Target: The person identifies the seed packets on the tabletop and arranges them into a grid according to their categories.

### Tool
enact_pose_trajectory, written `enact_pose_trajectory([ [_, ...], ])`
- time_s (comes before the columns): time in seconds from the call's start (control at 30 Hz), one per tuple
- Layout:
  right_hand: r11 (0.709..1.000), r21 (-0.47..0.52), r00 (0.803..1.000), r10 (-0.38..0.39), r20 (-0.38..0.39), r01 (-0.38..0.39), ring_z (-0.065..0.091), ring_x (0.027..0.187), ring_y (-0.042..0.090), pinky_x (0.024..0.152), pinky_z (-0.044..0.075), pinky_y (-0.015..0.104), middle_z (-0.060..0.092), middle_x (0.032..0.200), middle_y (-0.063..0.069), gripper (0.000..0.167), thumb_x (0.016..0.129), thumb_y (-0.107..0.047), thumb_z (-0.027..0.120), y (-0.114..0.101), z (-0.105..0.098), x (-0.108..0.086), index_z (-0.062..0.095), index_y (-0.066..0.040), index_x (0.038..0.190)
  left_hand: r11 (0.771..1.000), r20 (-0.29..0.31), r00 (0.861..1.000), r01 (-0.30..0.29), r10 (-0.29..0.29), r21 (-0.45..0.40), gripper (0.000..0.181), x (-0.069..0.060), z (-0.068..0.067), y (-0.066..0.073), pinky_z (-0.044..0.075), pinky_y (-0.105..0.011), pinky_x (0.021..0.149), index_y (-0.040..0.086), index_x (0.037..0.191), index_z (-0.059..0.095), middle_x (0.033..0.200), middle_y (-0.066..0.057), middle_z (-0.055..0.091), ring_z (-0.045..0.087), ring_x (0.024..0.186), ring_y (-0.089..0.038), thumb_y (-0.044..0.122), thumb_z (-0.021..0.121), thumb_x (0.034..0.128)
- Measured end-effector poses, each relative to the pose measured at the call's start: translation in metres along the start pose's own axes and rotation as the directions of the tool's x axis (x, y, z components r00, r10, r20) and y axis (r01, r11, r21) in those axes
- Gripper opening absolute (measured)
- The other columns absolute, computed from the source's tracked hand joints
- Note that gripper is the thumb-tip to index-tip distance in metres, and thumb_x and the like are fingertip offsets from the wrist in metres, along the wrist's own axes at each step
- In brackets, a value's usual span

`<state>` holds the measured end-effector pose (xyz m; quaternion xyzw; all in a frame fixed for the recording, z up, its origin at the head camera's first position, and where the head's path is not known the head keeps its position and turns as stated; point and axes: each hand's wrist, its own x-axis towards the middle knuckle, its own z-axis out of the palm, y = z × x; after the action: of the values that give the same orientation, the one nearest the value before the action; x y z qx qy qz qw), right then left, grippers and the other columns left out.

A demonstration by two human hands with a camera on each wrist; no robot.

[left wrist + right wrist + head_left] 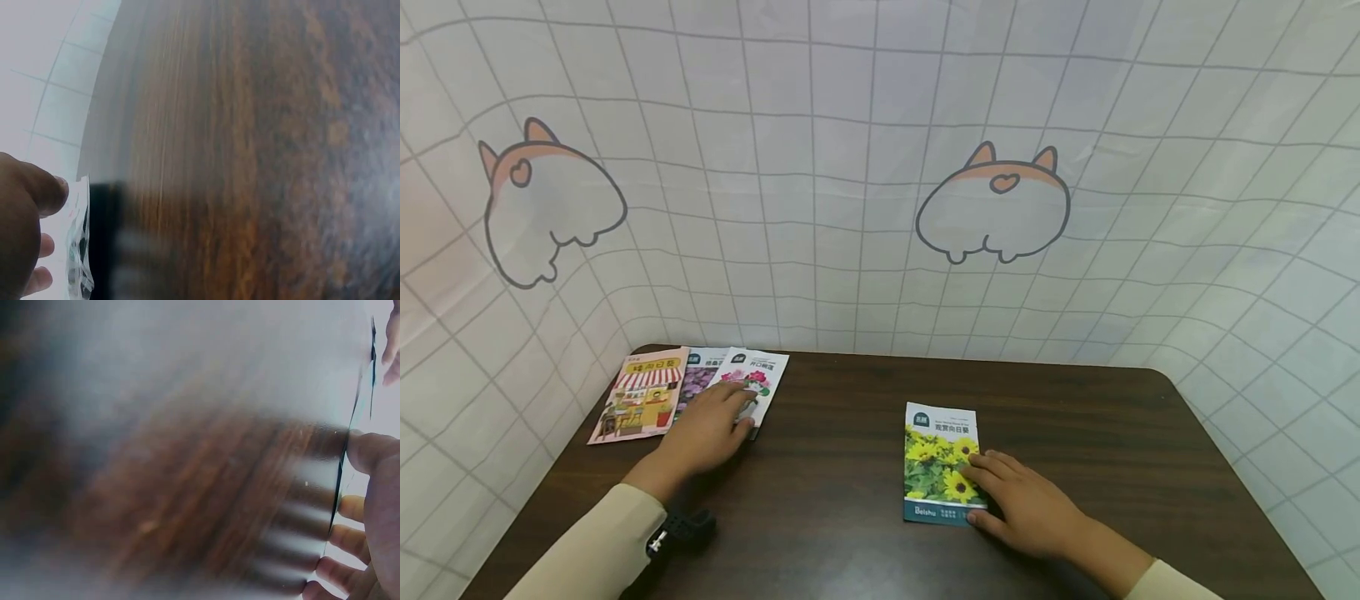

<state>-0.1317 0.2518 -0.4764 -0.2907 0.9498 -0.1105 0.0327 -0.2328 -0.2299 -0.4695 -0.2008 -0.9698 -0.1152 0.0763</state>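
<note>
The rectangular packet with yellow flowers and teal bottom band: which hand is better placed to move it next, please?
Probably the right hand: it is at the right side of this yellow-flower packet. The left hand is well away, at the rectangular white packet with pink flowers.

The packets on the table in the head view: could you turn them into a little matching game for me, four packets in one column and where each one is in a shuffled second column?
Packets
1. Yellow-flower packet
2. Pink packet
3. Purple-flower packet
4. White packet with pink blooms

Places
A. In the middle of the group of three, partly covered
B. At the right end of that group, touched by the left hand
C. Apart from the others, touched by the right hand
D. Farthest left of all

Pairs: 1-C, 2-D, 3-A, 4-B
</note>
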Motion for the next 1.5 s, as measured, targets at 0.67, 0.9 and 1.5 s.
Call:
enact_pose_trajectory([
  [0.67, 1.000, 0.019, 1.000, -0.003, -0.013, 0.003, 0.042, 0.142, 0.037, 0.108, 0.042, 0.058, 0.048, 0.154, 0.008, 0.062, 0.101, -0.058, 0.055, 0.007, -0.005, -0.021, 0.056, -0.016, 0.147, 1.000, 0.015, 1.000, 0.017, -0.017, -0.017, 0.041, -0.004, 0.003, -0.011, 0.038, -0.065, 0.107, 0.002, 0.134, 0.064, 0.139, -0.026, 0.055, 0.050, 0.131, -0.047, 0.020, 0.067, 0.0979],
  [0.9, 1.000, 0.019, 1.000, 0.001, -0.013, -0.001, 0.042, 0.143, 0.036, 0.108, 0.042, 0.058, 0.047, 0.154, 0.007, 0.063, 0.101, -0.059, 0.053, 0.009, -0.003, -0.023, 0.056, -0.017, 0.147, 0.999, 0.035, 0.998, 0.048, -0.048, -0.022, 0.042, -0.004, 0.003, -0.013, 0.036, -0.067, 0.108, 0.003, 0.137, 0.063, 0.144, -0.028, 0.052, 0.047, 0.133, -0.050, 0.021, 0.066, 0.0985],
  [1.5, 0.999, 0.030, 1.000, 0.014, 0.001, -0.014, 0.042, 0.143, 0.037, 0.108, 0.042, 0.059, 0.047, 0.155, 0.008, 0.063, 0.101, -0.060, 0.054, 0.009, -0.004, -0.026, 0.056, -0.017, 0.147, 1.000, 0.041, 0.999, 0.007, -0.007, 0.012, 0.043, -0.004, 0.009, 0.004, 0.034, -0.069, 0.109, 0.006, 0.136, 0.064, 0.141, -0.025, 0.055, 0.050, 0.131, -0.049, 0.025, 0.069, 0.0978],
])
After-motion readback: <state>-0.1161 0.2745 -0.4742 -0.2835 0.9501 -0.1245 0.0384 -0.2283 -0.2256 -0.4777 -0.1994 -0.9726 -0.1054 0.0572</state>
